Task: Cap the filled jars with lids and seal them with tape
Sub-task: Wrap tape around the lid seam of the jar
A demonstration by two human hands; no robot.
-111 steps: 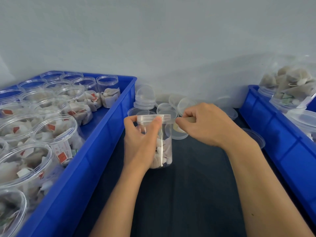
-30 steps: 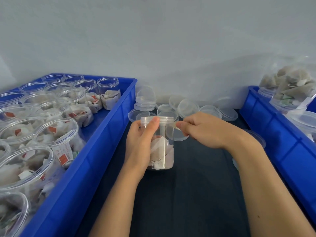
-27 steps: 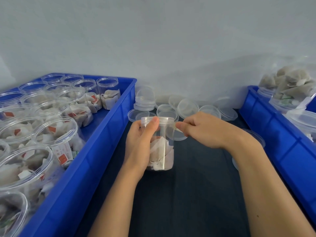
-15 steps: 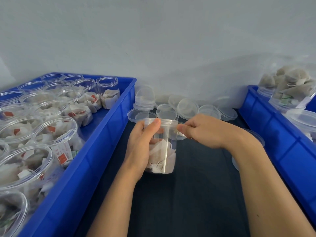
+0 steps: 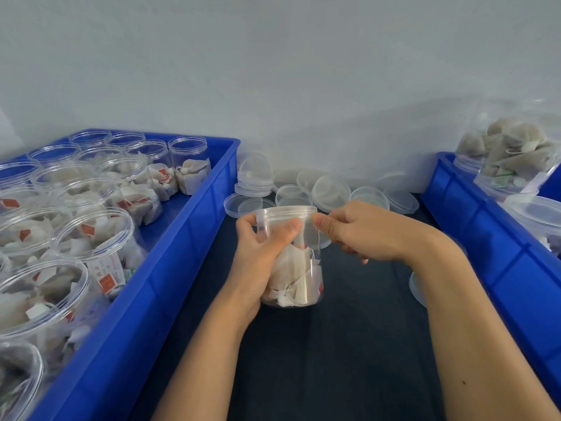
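A: Head view, the only one we have. Where does the work stand?

B: One clear jar [image 5: 291,256] of tea bags stands on the dark table [image 5: 349,344] between two blue crates, with a clear lid [image 5: 287,211] already on its mouth. The left hand [image 5: 261,256] wraps round the jar's near side, thumb curled over the front just under the lid. The right hand [image 5: 361,230] has its thumb and forefinger pressed together at the lid's right edge — I judge they pinch the end of a clear tape strip (the tape itself is too transparent to make out).

A: So this one is capped, and sealing is under way?

B: That's my reading. Much is left: the left crate [image 5: 194,238] is packed with filled jars, every mouth that I can see still open.

A: Counts?

B: One jar in hand. In the left crate I count about fourteen open jars — the nearest ones are cut off by the frame, so treat that as rough. Loose lids [image 5: 331,189] lie against the wall behind the jar: roughly nine or ten, some of them in a small stack [image 5: 254,182]. The right crate [image 5: 485,238] holds perhaps three or four jars heaped with tea bags, one seemingly lidded; I can't tell more. Two hands, two crates.
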